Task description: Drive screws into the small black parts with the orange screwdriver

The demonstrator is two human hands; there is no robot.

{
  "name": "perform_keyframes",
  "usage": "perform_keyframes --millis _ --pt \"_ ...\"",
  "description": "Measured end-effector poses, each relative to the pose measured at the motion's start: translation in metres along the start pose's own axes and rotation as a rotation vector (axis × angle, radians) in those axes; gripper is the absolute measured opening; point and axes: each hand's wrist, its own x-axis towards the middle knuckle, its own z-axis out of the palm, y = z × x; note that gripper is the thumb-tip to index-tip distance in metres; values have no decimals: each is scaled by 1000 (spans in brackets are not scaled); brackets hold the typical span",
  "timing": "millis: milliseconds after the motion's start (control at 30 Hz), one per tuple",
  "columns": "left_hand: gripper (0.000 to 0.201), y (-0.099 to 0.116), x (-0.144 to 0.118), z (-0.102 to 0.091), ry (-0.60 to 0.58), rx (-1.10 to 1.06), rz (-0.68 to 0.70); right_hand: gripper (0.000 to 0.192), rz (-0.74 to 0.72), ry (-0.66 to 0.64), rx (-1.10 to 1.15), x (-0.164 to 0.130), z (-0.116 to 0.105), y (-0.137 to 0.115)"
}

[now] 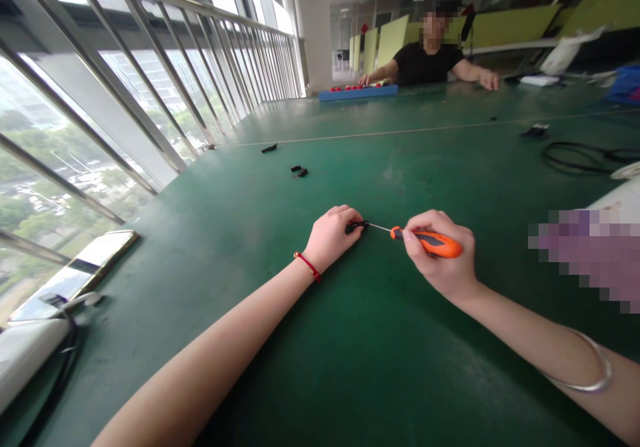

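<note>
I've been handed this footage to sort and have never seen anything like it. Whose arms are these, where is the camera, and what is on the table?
The camera sits on a person's head, looking down at their own bare arms over a wide dark green table. The left hand pinches a small black part against the table. The right hand grips an orange-handled screwdriver whose thin tip meets that part. More small black pieces lie farther off. Across the table, another person in a black shirt works beside a long blue tray.
</note>
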Motion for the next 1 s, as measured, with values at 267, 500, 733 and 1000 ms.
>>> perform_keyframes --millis 267,500,733,1000 --pt "12 -3 6 0 -38 -92 -18 6 195 -124 -16 66 10 -4" --pt "13 -7 6 2 -25 -117 -9 20 97 -175 -255 94 22 1" --pt "16 -8 4 1 -34 -141 -25 20 91 -117 -270 99 24 0" --pt "33 16 -73 -80 -268 352 -178 17 69 -185 -236 97 16 0"
